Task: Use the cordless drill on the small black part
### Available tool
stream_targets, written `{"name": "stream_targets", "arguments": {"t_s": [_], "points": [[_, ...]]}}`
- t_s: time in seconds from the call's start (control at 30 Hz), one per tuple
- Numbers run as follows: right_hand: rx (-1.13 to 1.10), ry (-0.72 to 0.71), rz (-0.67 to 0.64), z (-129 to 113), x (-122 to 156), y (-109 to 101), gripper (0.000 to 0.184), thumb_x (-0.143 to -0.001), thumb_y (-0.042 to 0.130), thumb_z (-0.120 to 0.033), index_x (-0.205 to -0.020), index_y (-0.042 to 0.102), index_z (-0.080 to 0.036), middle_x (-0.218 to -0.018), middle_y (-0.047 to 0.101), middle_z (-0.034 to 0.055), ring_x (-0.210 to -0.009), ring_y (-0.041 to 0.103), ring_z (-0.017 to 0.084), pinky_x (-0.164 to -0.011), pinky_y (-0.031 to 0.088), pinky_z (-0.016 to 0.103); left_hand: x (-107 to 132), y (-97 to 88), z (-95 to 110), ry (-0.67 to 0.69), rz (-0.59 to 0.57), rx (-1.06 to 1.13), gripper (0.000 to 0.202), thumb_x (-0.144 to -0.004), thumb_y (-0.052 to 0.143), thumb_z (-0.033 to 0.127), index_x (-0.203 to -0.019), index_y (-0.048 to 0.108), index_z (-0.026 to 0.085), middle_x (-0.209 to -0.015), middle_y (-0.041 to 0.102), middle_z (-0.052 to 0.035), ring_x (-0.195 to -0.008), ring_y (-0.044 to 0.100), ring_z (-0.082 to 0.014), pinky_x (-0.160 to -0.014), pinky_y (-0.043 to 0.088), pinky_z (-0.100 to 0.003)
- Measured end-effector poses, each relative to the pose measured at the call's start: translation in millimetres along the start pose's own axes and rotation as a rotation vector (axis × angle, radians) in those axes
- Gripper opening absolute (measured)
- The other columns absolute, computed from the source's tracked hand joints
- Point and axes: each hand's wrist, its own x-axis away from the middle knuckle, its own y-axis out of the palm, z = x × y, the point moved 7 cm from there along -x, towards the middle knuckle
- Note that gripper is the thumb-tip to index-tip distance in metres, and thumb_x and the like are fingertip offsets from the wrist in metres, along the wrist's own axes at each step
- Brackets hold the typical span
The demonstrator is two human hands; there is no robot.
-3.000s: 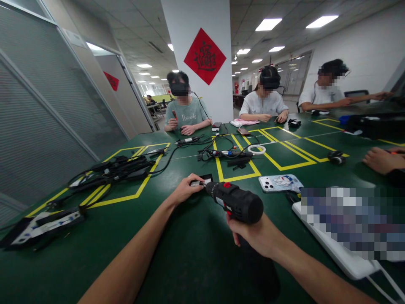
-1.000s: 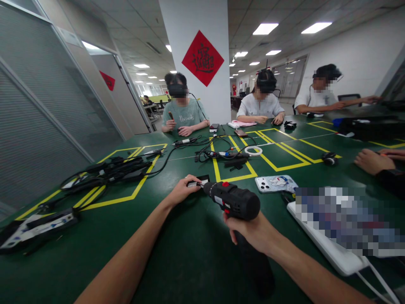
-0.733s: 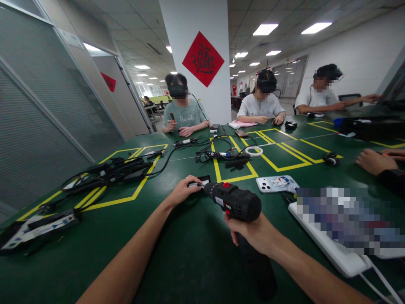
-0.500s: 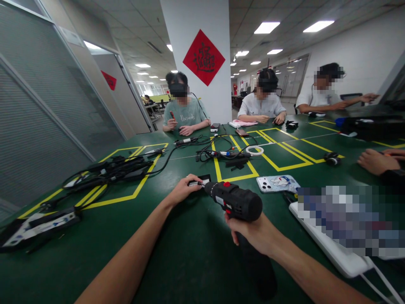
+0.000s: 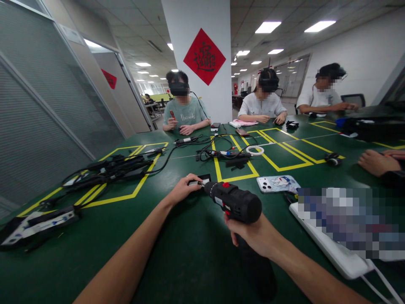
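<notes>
The right hand (image 5: 257, 234) is clamped around the grip of a black drill (image 5: 236, 202). The drill's tip meets a small black part (image 5: 202, 179), which the left hand (image 5: 183, 190) pinches flat on the green counter (image 5: 190, 261), toward its near edge. A phone (image 5: 278, 183) lies near.

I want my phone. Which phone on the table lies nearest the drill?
The phone in the cartoon case, back up, right of the drill in the right hand; the other phones lie far beyond.
</notes>
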Motion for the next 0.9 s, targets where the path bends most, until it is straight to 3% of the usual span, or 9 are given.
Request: {"name": "stream_targets", "arguments": {"t_s": [0.43, 0.7, 0.9], "points": [[-0.020, -0.009, 0.006, 3.2, -0.2, 0.2, 0.013, -0.073, 0.054, -0.021, -0.084, 0.054, -0.015, -0.060, 0.051, -0.0033, -0.050, 0.052, 0.009, -0.055, 0.042, 0.024, 0.8, -1.7, 3.7, -0.022, -0.019, -0.035, 0.031, -0.071, 0.060, 0.040, -0.095, 0.063, 0.021, -0.105, 0.057, -0.0046, -0.102, 0.053, -0.0223, -0.094, 0.039, -0.036], [-0.070, -0.048, -0.012, 1.8, -2.1, -0.3, 0.010, -0.072, 0.053, -0.020, -0.081, 0.052, -0.016, -0.063, 0.051, -0.0029, -0.047, 0.050, 0.009, -0.051, 0.042, 0.024, 1.9, -2.0, 0.5, -0.054, -0.060, -0.059, 0.040, -0.070, 0.059, 0.037, -0.107, 0.058, 0.023, -0.111, 0.055, -0.0037, -0.102, 0.052, -0.0237, -0.094, 0.039, -0.037], [-0.054, -0.023, -0.015, 1.9, -1.9, -0.7, 0.009, -0.073, 0.052, -0.021, -0.080, 0.054, -0.016, -0.055, 0.050, -0.0038, -0.047, 0.051, 0.010, -0.053, 0.041, 0.024, 1.5, -2.3, 0.1, -0.027, -0.053, -0.069, 0.036, -0.069, 0.059, 0.037, -0.101, 0.059, 0.021, -0.111, 0.055, -0.0043, -0.105, 0.051, -0.0242, -0.095, 0.037, -0.037]]}}
